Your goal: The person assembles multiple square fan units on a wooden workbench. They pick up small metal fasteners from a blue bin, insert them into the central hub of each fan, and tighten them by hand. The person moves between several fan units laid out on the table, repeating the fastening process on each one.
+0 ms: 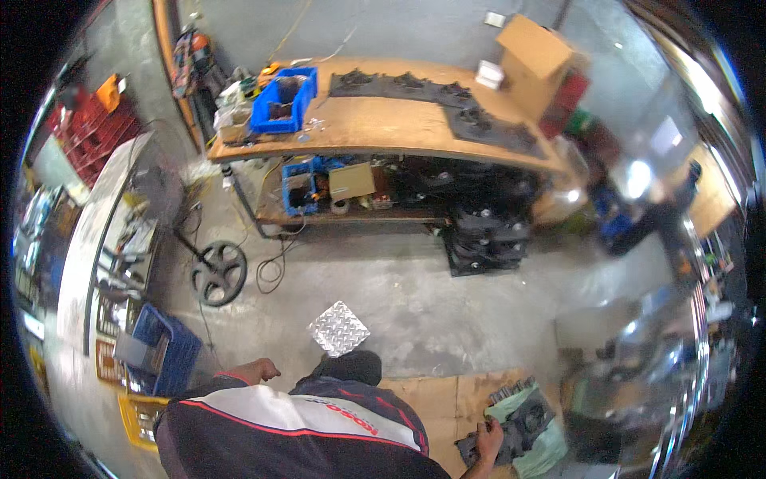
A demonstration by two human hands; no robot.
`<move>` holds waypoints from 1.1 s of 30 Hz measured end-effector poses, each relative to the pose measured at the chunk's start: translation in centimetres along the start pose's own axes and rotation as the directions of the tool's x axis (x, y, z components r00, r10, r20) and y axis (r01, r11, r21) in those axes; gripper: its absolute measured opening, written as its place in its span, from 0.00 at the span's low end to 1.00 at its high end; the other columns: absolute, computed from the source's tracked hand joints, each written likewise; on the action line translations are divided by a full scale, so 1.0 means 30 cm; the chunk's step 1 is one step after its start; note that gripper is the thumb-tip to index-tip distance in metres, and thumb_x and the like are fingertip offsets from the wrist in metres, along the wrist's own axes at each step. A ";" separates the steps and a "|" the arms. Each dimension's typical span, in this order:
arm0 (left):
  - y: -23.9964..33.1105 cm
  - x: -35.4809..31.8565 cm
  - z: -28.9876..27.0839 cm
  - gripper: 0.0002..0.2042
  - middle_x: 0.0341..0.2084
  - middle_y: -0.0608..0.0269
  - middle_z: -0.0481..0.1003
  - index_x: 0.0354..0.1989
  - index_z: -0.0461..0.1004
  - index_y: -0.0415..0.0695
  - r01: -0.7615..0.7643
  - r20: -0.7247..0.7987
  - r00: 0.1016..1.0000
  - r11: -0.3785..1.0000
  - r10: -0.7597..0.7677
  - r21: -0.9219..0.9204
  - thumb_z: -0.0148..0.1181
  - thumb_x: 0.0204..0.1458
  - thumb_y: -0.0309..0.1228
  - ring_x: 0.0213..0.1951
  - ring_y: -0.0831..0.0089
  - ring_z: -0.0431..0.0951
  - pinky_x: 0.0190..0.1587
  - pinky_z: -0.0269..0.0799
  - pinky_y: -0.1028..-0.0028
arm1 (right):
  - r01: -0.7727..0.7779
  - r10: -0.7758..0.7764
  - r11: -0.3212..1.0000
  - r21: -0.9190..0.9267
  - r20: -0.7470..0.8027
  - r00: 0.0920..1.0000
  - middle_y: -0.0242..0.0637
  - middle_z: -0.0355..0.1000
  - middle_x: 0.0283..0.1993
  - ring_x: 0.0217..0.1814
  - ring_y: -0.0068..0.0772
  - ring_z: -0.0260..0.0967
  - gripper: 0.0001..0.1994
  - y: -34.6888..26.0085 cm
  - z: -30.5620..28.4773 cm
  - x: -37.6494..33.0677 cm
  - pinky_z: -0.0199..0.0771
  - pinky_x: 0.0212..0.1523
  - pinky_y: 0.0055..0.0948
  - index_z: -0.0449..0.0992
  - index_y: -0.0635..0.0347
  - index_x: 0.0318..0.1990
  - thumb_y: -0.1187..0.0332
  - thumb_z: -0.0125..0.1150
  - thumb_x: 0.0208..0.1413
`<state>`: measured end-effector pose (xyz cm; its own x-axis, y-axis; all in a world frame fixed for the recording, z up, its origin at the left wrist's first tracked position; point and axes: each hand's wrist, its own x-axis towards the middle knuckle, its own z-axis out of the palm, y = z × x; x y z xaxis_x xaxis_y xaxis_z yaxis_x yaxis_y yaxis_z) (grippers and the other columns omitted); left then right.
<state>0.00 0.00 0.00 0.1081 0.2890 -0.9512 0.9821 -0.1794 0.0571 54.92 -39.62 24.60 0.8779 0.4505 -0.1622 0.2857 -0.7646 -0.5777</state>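
Observation:
On the right, my right hand (pixel 485 440) grips the near edge of a black, irregular metal part (pixel 523 421) with raised, ribbed sections. Pale green sheeting (pixel 544 453) lies around and under this part, over brown cardboard (pixel 435 393) on the floor. My left hand (pixel 257 370) hangs in front of me at the left, fingers curled in, with nothing visible in it. A square of silver tread plate (pixel 340 328) lies on the floor just beyond my dark shoe (pixel 355 367).
Ahead is a wooden workbench (pixel 383 126) with a blue bin (pixel 284 100), dark parts on mats (pixel 403 86) and an open carton (pixel 536 60). More black parts (pixel 485 239) are stacked below. A round-based stand (pixel 218 273), cable and blue crate (pixel 166 351) are at left.

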 end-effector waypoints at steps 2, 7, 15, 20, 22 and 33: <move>0.043 -0.020 0.100 0.18 0.32 0.64 0.82 0.41 0.84 0.47 -0.093 -0.032 0.995 0.990 0.090 -0.109 0.57 0.58 0.47 0.32 0.71 0.80 0.33 0.77 0.64 | 0.125 -0.113 0.983 -0.138 0.090 0.990 0.50 0.79 0.39 0.42 0.45 0.79 0.22 0.029 -0.015 0.229 0.77 0.44 0.38 0.75 0.70 0.54 0.64 0.64 0.54; 0.386 0.119 -0.061 0.18 0.39 0.57 0.82 0.41 0.81 0.45 -0.258 -0.143 0.960 0.958 0.239 -0.126 0.51 0.61 0.46 0.35 0.62 0.82 0.38 0.77 0.60 | 0.219 -0.205 0.975 -0.024 0.265 0.942 0.55 0.79 0.47 0.49 0.49 0.79 0.22 -0.291 0.112 0.681 0.77 0.50 0.40 0.75 0.66 0.56 0.65 0.62 0.56; 0.937 0.422 -0.959 0.22 0.43 0.46 0.80 0.44 0.80 0.42 -0.490 -0.556 0.735 0.871 0.389 -0.037 0.50 0.56 0.47 0.46 0.47 0.79 0.52 0.73 0.53 | 0.403 -0.314 0.913 -0.065 0.517 0.796 0.51 0.80 0.45 0.46 0.45 0.79 0.22 -0.703 0.485 1.272 0.77 0.49 0.37 0.76 0.62 0.56 0.62 0.63 0.56; 1.118 0.249 -1.574 0.21 0.42 0.47 0.80 0.46 0.81 0.43 -0.552 -0.708 0.676 0.777 0.205 -0.302 0.56 0.56 0.48 0.45 0.52 0.80 0.51 0.75 0.59 | 0.454 -0.445 0.888 0.074 0.388 0.807 0.48 0.80 0.43 0.44 0.44 0.79 0.20 -1.097 0.467 1.632 0.77 0.48 0.36 0.77 0.62 0.54 0.62 0.64 0.55; 1.159 0.140 -1.730 0.23 0.45 0.45 0.80 0.46 0.81 0.42 -0.482 -0.672 0.734 0.770 0.095 -0.418 0.56 0.55 0.49 0.49 0.49 0.78 0.53 0.73 0.58 | 0.482 -0.487 0.870 0.104 0.327 0.810 0.48 0.80 0.42 0.43 0.44 0.79 0.20 -1.172 0.488 1.776 0.76 0.48 0.36 0.78 0.62 0.53 0.63 0.64 0.55; 0.967 0.656 -1.410 0.16 0.45 0.51 0.81 0.46 0.82 0.50 -0.171 -0.534 0.840 0.981 0.094 -0.096 0.56 0.54 0.42 0.46 0.53 0.80 0.51 0.75 0.61 | 0.675 -0.674 0.735 0.065 -0.047 0.738 0.51 0.77 0.49 0.52 0.44 0.73 0.17 -2.001 0.647 2.945 0.71 0.54 0.39 0.75 0.70 0.51 0.66 0.60 0.59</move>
<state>37.14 40.26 -4.24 0.2654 0.7278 -0.6323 0.9594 -0.1348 0.2476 107.87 55.04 29.43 0.4731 0.8258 0.3069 0.7778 -0.2280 -0.5856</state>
